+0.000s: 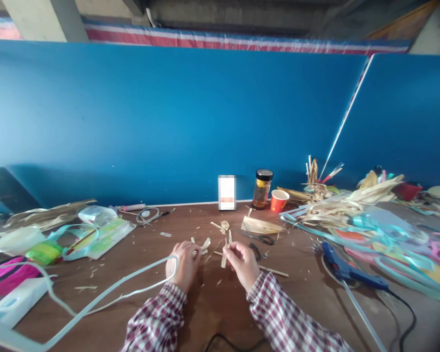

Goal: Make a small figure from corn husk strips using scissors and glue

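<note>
My right hand (pixel 242 262) is closed, thumb and fingers pinching a narrow strip of pale dried corn husk (pixel 223 260) that stands out above and below the fingertips. Over the brown table, my left hand (pixel 183 264) is closed with its fingers curled down at a small piece of dried husk (pixel 206 245); part of the fingers is hidden. A little husk curl (pixel 225 225) lies beyond both hands. Close to the right hand are black-handled scissors (pixel 266 239), a thin stick (pixel 275 272) and a wider husk leaf (pixel 261 225).
A blue glue gun (pixel 346 269) lies at right, near heaped ribbons and husks (pixel 352 203). Behind stand a dark-lidded jar (pixel 263 189) and red paper cup (pixel 279 201). A white looped tube (pixel 126 281) crosses in front of my left hand. A blue partition (pixel 190 122) closes the back.
</note>
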Demonstrator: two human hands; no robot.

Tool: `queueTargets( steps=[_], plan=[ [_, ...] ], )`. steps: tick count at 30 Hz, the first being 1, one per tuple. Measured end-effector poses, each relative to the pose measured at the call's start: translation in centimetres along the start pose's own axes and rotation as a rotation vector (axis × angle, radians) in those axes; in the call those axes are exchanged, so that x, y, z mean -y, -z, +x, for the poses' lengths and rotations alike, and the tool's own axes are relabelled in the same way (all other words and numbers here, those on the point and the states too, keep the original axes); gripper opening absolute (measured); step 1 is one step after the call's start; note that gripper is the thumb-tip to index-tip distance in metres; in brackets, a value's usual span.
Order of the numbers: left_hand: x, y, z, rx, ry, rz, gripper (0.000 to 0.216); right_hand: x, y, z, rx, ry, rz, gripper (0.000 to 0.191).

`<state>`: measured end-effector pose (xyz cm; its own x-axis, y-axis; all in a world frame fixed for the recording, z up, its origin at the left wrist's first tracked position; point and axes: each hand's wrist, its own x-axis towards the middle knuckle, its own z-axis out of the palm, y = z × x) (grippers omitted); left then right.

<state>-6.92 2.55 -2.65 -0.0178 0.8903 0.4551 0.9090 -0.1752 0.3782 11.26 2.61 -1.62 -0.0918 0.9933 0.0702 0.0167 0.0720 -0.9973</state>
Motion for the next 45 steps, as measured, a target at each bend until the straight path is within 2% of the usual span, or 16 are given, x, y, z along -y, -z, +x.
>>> queueTargets(
  steps=[7,15,23,27,32,35,37,39,43,45],
  plan=[
    [-0.6,0.4,0.0,0.078,0.029,0.025,0.009,0.1,0.1,-0.1,-0.001,0.004,-0.013,0.034],
    [-1.2,0.4,0.1,0.102,-0.048,0.045,0.028,0.3,0.0,-0.1,-0.007,0.003,-0.006,0.036],
    [-1.3,0.7,0.1,0.191,-0.025,0.056,0.026,0.1,-0.1,-0.1,0.000,-0.016,-0.006,0.036],
    [-1.2,0.5,0.0,0.167,-0.026,0.030,0.024,0.2,0.0,-0.1,-0.006,-0.009,-0.012,0.036],
    [-1.2,0.4,0.0,0.078,-0.072,-0.017,0.021,0.3,0.0,-0.1,-0.003,0.003,0.000,0.036],
    [-1.4,0.5,0.0,0.034,-0.024,-0.046,0.018,0.3,0.0,-0.1,0.001,0.015,-0.015,0.036],
    [-1.7,0.6,0.0,0.033,0.052,-0.114,0.016,0.3,0.0,-0.1,-0.001,0.021,-0.026,0.036],
    [-2.3,0.6,0.0,0.059,0.138,-0.281,0.016,0.3,0.1,-0.1,-0.003,0.026,-0.035,0.037],
    [-3.8,0.2,-0.3,0.171,0.321,-0.862,0.025,0.2,0.0,0.0,0.017,0.034,-0.023,0.037],
    [-4.3,-0.1,-0.5,0.238,0.375,-1.059,0.029,0.1,0.0,0.0,0.030,0.034,-0.009,0.036]
  ],
)
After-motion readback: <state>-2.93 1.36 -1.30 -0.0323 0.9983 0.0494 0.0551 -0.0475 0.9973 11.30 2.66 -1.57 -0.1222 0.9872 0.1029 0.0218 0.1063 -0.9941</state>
